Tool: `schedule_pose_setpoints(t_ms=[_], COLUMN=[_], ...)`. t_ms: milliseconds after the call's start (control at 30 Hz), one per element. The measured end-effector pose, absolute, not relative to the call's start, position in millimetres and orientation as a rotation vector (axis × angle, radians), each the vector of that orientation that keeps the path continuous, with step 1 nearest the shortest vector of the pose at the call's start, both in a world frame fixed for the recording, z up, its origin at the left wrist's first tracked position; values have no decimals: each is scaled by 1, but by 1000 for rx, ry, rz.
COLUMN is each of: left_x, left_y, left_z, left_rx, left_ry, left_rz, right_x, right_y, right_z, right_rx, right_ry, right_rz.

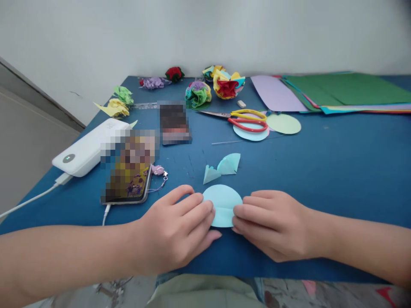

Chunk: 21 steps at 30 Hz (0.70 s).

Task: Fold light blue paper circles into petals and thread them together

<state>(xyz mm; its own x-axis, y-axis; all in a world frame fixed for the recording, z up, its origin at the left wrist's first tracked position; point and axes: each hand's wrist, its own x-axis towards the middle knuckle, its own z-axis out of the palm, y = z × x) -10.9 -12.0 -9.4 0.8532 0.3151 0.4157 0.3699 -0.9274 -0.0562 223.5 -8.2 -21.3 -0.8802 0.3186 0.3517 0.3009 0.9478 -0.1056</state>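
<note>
A light blue paper circle [222,204] lies near the front edge of the blue table [337,171], creased down its middle. My left hand [175,233] grips its left edge with the fingers pressed together on the paper. My right hand [272,224] pinches its right edge in the same way. Just beyond the circle lie two folded light blue paper cones [223,167].
Left of my hands lie a phone [128,173] on a cable and a white power bank [90,147]. Scissors [245,119] rest on cut paper circles [282,124]. Paper flowers [224,83] and stacked coloured sheets [337,92] sit at the back.
</note>
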Motion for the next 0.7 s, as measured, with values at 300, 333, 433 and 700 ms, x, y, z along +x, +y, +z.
schedule_pose_setpoints(t_ms=[300, 333, 433, 700], left_x=[-10, -10, -9, -10], left_y=[-8, -7, -4, -4], left_z=[-9, -7, -1, -3], left_rx=[-3177, -3248, -3367, -3268], left_ry=[-871, -970, -1171, -1141], left_rz=[-732, -726, -688, -769], right_x=[226, 227, 227, 222], right_y=[-6, -6, -6, -7], right_z=[-22, -21, -18, -16], right_rx=[-456, -397, -368, -372], right_ry=[-2607, -2639, -2693, -2644], right_rz=[-5, -55, -79, -88])
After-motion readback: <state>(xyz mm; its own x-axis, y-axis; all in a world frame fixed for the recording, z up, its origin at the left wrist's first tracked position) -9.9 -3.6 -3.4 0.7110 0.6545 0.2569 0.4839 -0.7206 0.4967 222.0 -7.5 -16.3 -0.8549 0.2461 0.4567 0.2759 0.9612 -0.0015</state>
